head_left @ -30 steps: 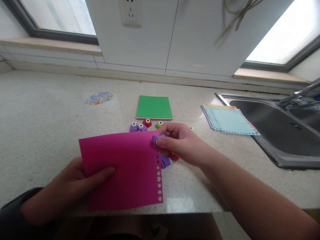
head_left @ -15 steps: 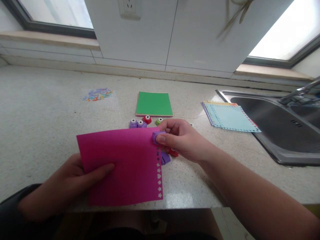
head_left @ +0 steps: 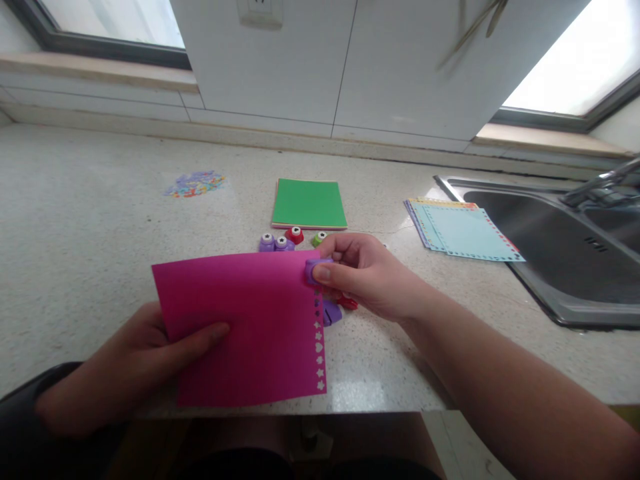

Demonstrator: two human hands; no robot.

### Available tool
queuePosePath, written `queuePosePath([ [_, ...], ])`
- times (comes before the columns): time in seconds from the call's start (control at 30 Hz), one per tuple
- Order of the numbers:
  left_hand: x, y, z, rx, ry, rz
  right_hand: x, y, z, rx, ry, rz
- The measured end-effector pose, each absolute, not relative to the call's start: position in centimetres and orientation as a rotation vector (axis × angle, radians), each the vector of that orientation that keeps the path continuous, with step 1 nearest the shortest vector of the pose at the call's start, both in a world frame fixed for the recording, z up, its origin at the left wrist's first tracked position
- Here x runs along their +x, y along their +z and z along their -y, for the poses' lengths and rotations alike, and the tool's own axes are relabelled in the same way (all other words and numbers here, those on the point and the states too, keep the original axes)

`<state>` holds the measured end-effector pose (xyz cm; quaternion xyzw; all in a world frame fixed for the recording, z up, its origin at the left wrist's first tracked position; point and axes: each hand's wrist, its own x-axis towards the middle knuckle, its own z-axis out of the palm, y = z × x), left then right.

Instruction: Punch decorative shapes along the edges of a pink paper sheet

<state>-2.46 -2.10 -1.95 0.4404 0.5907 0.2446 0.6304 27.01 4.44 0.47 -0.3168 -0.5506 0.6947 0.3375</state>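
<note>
A magenta sheet of paper (head_left: 245,327) is held up over the counter's front edge, with a column of punched stars, a heart and other shapes down its right side. My left hand (head_left: 165,347) grips its left part, thumb on top and fingers hidden behind. Pinched in my right hand (head_left: 360,277) is a small purple craft punch (head_left: 315,272), set on the sheet's upper right edge with the thumb pressed on it. Behind the paper lie more punches: two purple ones (head_left: 276,243), a red one (head_left: 295,235) and a green one (head_left: 319,238), others partly covered.
A stack of square paper with green on top (head_left: 310,204) lies farther back. To its left is a pile of tiny coloured cutouts (head_left: 196,183). Pale sheets with punched borders (head_left: 470,230) overlap the rim of a steel sink (head_left: 537,293) on the right.
The camera view has shifted slightly. Both hands, the magenta paper and the purple punch keep nearly the same positions relative to each other.
</note>
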Motion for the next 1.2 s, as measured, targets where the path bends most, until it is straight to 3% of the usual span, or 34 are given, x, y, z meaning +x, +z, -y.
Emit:
queuePosePath([
  [1.2, -2.6, -1.7, 2.3, 1.043, 0.571, -1.338, 28.5, 1.6, -5.7, -0.911, 1.627, 1.282],
])
